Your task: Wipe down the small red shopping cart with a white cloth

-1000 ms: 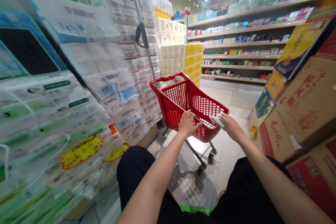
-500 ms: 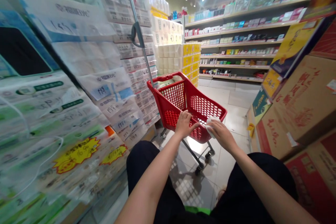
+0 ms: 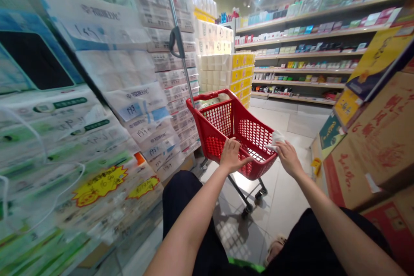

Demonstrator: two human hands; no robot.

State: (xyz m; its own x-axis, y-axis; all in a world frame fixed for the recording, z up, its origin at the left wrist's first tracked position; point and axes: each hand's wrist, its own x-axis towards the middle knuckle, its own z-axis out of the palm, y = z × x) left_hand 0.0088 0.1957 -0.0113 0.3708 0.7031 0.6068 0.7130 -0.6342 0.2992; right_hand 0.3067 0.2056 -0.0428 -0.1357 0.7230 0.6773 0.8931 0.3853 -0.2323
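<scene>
"Red plastic, that trolley basket [image 3: 251, 138]. Why is the left hand [image 3: 231, 156] spread over its near edge?"

"To steady it, I'd guess: the frame [image 3: 238, 192] stands on wheels [image 3: 247, 211]. The thumb is stretched out, so it looks laid there rather than clamped."

"And the right hand [image 3: 288, 156]?"

"Well apart from the left hand, fingers closed on a bunched white cloth [image 3: 278, 137] at the basket's right-hand corner. Bunching probably gives a firmer hold; how hard it presses, I can't tell."

"Where's the basket standing?"

"On the tiled floor [image 3: 280, 198], ahead of the knees [image 3: 183, 183], between tissue packs [image 3: 136, 103] and cardboard boxes [image 3: 381, 133]. Presumably its low end faces the person for reach, leaving the tall pole [image 3: 188, 77] at the far-left corner."
</scene>
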